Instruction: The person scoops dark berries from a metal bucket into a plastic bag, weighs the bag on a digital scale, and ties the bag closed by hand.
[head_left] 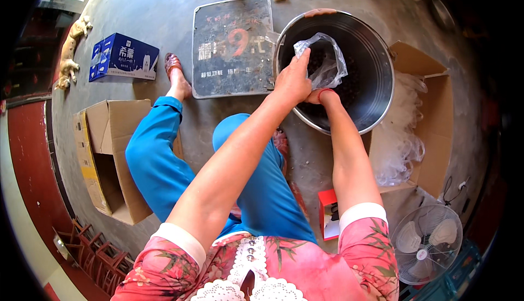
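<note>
My left hand (293,80) grips the edge of a clear plastic bag (326,61) and holds it open over a large round metal basin (382,77). The basin holds a dark mass of small items. My right hand (318,97) reaches down into the basin below the bag; the left hand covers most of it, and a red band sits on that wrist. Whether it holds anything cannot be seen.
A flat dark metal scale platform (232,44) lies left of the basin. An open cardboard box (431,121) with clear plastic bags (401,142) sits to the right. Another open box (109,153) and a blue carton (123,56) are left. A fan (427,242) stands at lower right.
</note>
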`<state>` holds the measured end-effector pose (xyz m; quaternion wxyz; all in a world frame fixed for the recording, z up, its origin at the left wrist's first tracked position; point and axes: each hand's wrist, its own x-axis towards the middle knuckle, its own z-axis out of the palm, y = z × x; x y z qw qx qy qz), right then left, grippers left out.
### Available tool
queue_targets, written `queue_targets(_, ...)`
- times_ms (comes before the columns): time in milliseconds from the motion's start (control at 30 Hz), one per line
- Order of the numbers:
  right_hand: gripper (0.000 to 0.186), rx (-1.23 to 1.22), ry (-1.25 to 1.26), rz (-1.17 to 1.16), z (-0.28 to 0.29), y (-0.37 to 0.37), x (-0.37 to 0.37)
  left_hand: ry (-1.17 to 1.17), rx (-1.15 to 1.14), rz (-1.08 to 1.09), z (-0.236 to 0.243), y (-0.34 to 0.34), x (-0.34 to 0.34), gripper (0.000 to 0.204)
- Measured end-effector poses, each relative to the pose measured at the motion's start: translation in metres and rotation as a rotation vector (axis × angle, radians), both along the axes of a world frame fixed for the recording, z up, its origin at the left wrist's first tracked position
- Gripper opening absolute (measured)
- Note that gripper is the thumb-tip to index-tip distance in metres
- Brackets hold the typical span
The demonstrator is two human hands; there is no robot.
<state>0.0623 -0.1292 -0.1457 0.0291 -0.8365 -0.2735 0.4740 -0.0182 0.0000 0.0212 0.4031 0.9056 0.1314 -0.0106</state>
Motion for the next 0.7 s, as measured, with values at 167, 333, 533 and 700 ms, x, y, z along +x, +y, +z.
queue_targets(167, 0.048, -0.109, 0.173, 0.054, 0.043, 0.007, -0.015, 0.0, -0.036, 0.022, 0.0, 0.002, -0.001, 0.07)
queue_targets(333, 0.029, -0.187, 0.347, -0.066, 0.064, -0.009, -0.002, 0.029, -0.008, 0.016, 0.004, -0.003, -0.001, 0.07)
queue_targets(533, 0.014, 0.19, 0.651, -0.324, 0.157, -0.034, 0.013, 0.066, 0.009, 0.023, 0.006, -0.002, -0.002, 0.069)
queue_targets(700, 0.019, 0.605, 0.528, -0.608, 0.194, -0.022, 0.025, 0.005, 0.01, 0.025, -0.002, -0.004, -0.003, 0.069)
